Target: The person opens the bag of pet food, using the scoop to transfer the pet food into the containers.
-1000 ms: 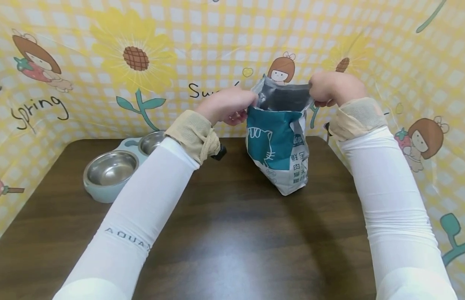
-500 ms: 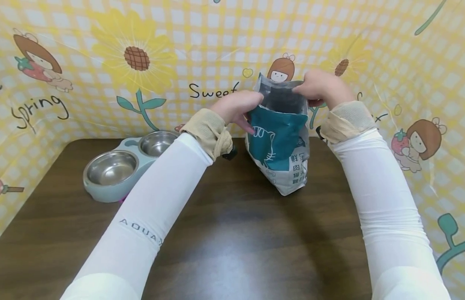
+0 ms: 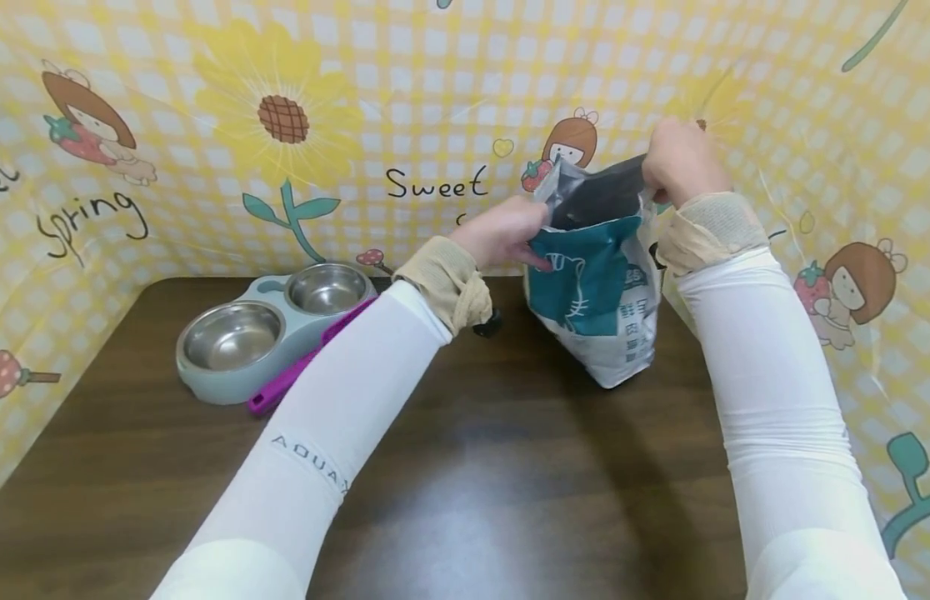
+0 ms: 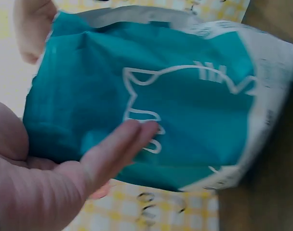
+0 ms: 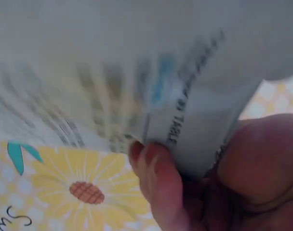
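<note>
A teal and white cat food bag with a white cat outline stands with its silvery mouth gaping in the head view. My left hand grips the left side of its rim, fingers laid along the teal front in the left wrist view. At the rim's right corner, my right hand pinches the bag's edge. Thumb and fingers of this hand close on the printed white side in the right wrist view. What lies deep inside the bag is hidden.
On the left stands a pale blue double pet bowl with two steel dishes. A long magenta tool lies against it, partly covered by my left sleeve. A yellow checked cloth hangs behind the brown table.
The bag has shifted right with both hands on it. My right hand went inward along the rim, then back out to the corner. More of the magenta tool shows beside my left sleeve.
</note>
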A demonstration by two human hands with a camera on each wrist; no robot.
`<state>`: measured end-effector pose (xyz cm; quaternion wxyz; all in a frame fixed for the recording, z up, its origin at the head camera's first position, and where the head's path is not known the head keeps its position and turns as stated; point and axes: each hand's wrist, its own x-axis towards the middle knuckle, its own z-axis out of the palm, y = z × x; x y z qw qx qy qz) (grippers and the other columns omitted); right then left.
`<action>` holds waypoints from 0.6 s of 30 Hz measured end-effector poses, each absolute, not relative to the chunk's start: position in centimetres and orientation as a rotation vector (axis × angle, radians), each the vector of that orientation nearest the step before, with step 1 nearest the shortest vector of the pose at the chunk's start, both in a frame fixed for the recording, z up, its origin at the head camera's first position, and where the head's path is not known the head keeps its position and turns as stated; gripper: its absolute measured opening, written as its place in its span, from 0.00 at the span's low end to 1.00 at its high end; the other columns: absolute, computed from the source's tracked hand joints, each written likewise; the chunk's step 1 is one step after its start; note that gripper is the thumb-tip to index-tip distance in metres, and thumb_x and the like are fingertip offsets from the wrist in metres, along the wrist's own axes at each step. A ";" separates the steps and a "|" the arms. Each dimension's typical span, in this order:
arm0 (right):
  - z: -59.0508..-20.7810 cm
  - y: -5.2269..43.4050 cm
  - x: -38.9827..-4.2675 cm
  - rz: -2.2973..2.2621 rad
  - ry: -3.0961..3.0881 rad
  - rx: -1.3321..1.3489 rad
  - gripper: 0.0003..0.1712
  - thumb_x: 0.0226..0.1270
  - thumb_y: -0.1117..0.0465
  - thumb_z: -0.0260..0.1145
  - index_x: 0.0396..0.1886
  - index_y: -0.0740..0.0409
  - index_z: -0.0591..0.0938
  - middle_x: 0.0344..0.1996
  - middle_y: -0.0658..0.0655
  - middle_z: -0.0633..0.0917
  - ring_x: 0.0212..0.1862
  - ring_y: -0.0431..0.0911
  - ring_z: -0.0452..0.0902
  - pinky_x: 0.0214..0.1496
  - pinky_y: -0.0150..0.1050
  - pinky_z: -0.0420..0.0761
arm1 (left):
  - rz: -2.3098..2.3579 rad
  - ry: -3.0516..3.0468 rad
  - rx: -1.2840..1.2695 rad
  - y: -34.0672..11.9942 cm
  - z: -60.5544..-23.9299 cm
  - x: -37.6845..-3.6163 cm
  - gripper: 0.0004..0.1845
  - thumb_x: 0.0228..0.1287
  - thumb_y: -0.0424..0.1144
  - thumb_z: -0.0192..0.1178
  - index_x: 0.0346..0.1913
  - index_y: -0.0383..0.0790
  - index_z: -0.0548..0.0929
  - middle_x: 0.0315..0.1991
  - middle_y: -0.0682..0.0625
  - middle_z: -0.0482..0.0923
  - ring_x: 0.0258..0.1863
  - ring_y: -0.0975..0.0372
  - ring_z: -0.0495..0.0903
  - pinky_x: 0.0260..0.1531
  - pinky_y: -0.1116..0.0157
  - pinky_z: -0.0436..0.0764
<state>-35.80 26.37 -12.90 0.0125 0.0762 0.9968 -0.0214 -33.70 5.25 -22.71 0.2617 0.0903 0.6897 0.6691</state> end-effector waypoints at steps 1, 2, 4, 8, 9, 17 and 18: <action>-13.0 26.5 -35.7 -0.053 3.142 0.246 0.22 0.64 0.73 0.61 0.58 0.79 0.80 0.59 0.81 0.82 0.52 0.66 0.79 0.48 0.54 0.87 | 1.848 1.837 0.247 5.8 -23.3 -33.7 0.24 0.84 0.27 0.39 0.77 0.26 0.65 0.72 0.36 0.72 0.78 0.44 0.73 0.71 0.44 0.82; -13.2 26.7 -35.5 -0.038 3.186 0.244 0.23 0.65 0.73 0.60 0.59 0.79 0.80 0.61 0.82 0.80 0.55 0.69 0.76 0.52 0.60 0.86 | 1.876 1.815 0.250 6.2 -23.9 -33.6 0.21 0.85 0.27 0.40 0.73 0.25 0.68 0.66 0.37 0.75 0.77 0.43 0.74 0.72 0.43 0.81; -13.8 27.1 -35.2 0.024 3.264 0.185 0.21 0.69 0.71 0.55 0.58 0.79 0.80 0.62 0.84 0.79 0.57 0.72 0.75 0.56 0.67 0.83 | 1.910 1.788 0.257 7.1 -25.2 -33.3 0.14 0.85 0.28 0.40 0.60 0.26 0.73 0.53 0.39 0.78 0.73 0.42 0.77 0.72 0.42 0.81; -15.5 27.5 -33.9 0.201 3.341 0.022 0.19 0.78 0.69 0.49 0.48 0.77 0.83 0.51 0.83 0.85 0.50 0.75 0.83 0.54 0.73 0.83 | 1.921 1.814 0.263 8.0 -27.9 -32.4 0.08 0.85 0.30 0.39 0.46 0.35 0.69 0.41 0.46 0.71 0.64 0.46 0.81 0.71 0.45 0.82; -15.8 27.4 -33.5 0.215 3.341 -0.008 0.18 0.79 0.67 0.50 0.47 0.76 0.84 0.50 0.82 0.86 0.48 0.74 0.84 0.53 0.73 0.83 | 1.936 1.820 0.256 8.1 -28.5 -32.2 0.08 0.85 0.31 0.38 0.48 0.33 0.69 0.43 0.46 0.70 0.63 0.46 0.81 0.70 0.46 0.83; -18.2 23.2 -29.3 0.177 3.327 -0.222 0.21 0.84 0.51 0.63 0.46 0.67 0.88 0.43 0.74 0.90 0.43 0.70 0.87 0.45 0.69 0.84 | 1.991 1.815 0.193 6.1 -32.0 -30.6 0.25 0.86 0.34 0.35 0.76 0.22 0.65 0.74 0.25 0.67 0.75 0.38 0.75 0.73 0.44 0.80; -18.5 22.7 -28.6 0.162 3.322 -0.204 0.25 0.83 0.46 0.63 0.45 0.66 0.87 0.42 0.74 0.89 0.44 0.70 0.87 0.45 0.69 0.83 | 1.991 1.800 0.191 5.8 -32.4 -30.4 0.26 0.86 0.33 0.35 0.77 0.23 0.65 0.76 0.25 0.67 0.76 0.38 0.74 0.74 0.44 0.79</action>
